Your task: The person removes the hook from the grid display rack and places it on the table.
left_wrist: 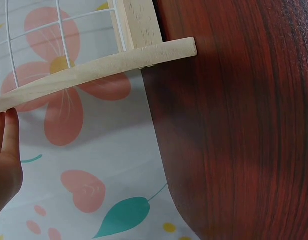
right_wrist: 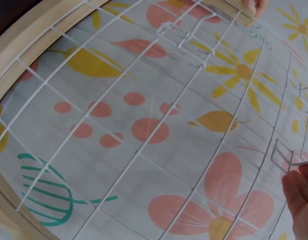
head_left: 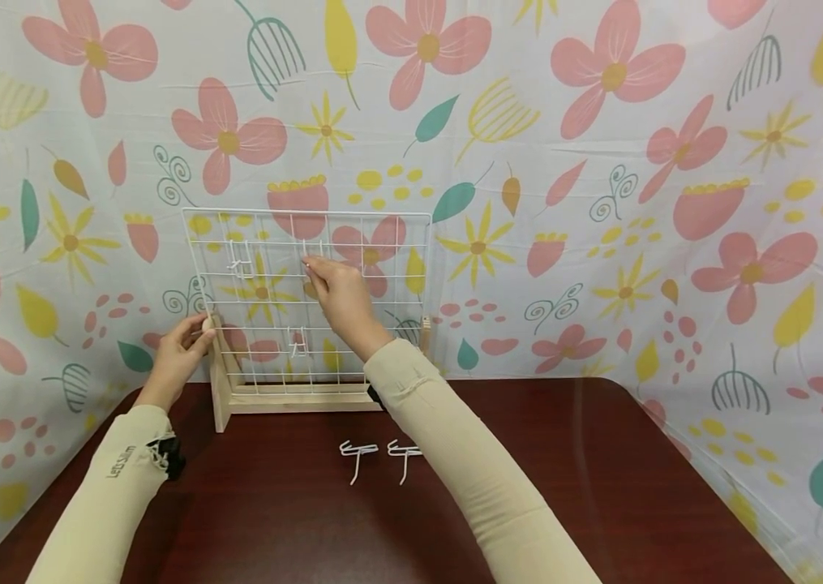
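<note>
A white wire grid panel stands upright in a wooden stand. With thumb and fingers my left hand holds the top of the stand's left post; in the left wrist view some fingers touch that post's outer side. My right hand pinches a white wire hook against the grid's upper middle. Another hook hangs at the upper left, and a third hook hangs lower in the middle.
Two more white hooks lie on the dark red-brown table in front of the stand, one partly behind the right sleeve. Behind the table hangs a flower-patterned cloth.
</note>
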{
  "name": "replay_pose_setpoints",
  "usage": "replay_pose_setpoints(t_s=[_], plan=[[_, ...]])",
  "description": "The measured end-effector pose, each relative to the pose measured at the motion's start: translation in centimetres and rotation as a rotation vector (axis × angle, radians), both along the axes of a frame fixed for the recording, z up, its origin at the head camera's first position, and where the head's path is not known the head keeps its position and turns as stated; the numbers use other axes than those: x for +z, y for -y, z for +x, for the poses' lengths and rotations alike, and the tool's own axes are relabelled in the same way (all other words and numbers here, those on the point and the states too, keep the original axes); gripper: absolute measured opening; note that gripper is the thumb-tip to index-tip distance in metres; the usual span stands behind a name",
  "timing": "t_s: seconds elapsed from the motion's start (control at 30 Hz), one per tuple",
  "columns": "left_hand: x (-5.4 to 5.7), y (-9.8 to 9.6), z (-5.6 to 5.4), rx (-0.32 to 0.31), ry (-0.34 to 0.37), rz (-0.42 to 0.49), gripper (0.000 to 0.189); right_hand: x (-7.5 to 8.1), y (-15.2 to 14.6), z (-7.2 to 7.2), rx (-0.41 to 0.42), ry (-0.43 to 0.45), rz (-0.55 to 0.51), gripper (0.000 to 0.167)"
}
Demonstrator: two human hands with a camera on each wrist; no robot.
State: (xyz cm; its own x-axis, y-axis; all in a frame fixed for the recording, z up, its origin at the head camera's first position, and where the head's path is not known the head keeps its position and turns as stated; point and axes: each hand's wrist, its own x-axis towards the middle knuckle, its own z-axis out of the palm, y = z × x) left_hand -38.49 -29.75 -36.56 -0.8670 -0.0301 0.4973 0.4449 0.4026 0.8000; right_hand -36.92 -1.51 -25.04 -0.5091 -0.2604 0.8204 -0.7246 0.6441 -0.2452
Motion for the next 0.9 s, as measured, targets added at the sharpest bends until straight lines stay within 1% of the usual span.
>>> replay_pose_setpoints(t_s=[0.23,0.3,0.5,0.63,0.77,0.9], plan=[[0.1,-0.1,0.1,0.002,-0.001,0.001,0.048,0.4,-0.2,0.3,0.004,0.016,-0.035,0.026],[0.1,-0.1,0.1,0.003,0.000,-0.001,0.048,0.4,-0.3,0.4,0.013,0.007,-0.039,0.026],[0.1,-0.1,0.2,0.011,0.009,-0.012,0.048,0.5,-0.4,0.9,0.053,-0.051,-0.034,0.026],[0.2,-0.1,0.2,0.013,0.000,-0.012,0.048,0.5,-0.5,1.2,0.075,-0.101,-0.005,0.025],[0.0,-0.1,0.1,0.016,-0.008,-0.007,0.048,0.3,-0.7,1.5,0.099,-0.149,0.023,0.025],[-0.1,0.0,-0.1,0.020,-0.005,-0.007,0.048,-0.1,-1.0,1.8,0.128,-0.175,0.030,0.025]])
